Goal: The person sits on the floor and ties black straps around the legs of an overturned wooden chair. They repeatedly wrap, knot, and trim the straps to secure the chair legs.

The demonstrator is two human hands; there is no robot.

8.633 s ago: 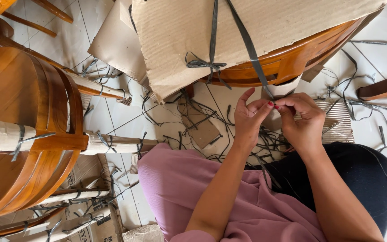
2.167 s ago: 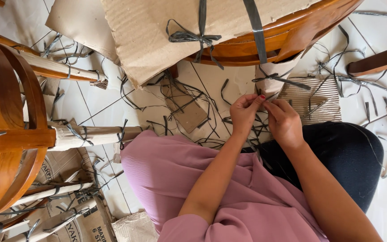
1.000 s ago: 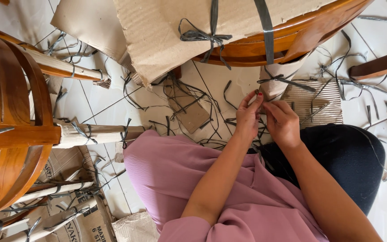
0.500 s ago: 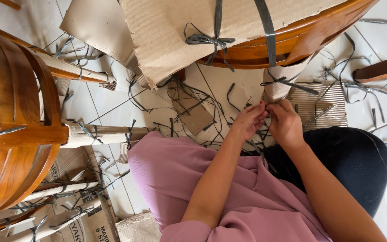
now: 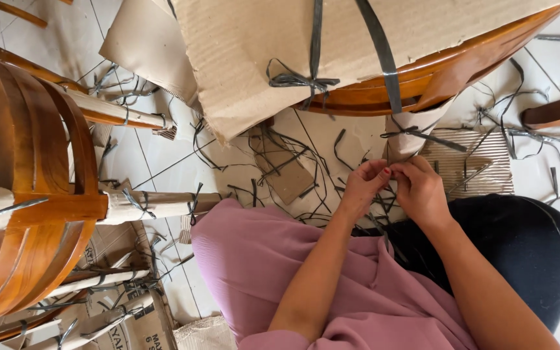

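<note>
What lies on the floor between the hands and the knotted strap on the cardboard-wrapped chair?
In the head view: a flat cardboard scrap and loose grey strap offcuts on white tile.

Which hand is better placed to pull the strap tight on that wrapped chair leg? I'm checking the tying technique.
Probably the right hand: it lies directly under the paper-wrapped chair leg and its dark strap. The left hand sits just beside it, fingertips meeting.

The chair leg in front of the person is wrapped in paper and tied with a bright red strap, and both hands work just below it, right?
Not quite: the head view shows the strap is dark grey, not red. The paper-wrapped chair leg is tied with it, and the left hand and right hand do work just below it.
</note>
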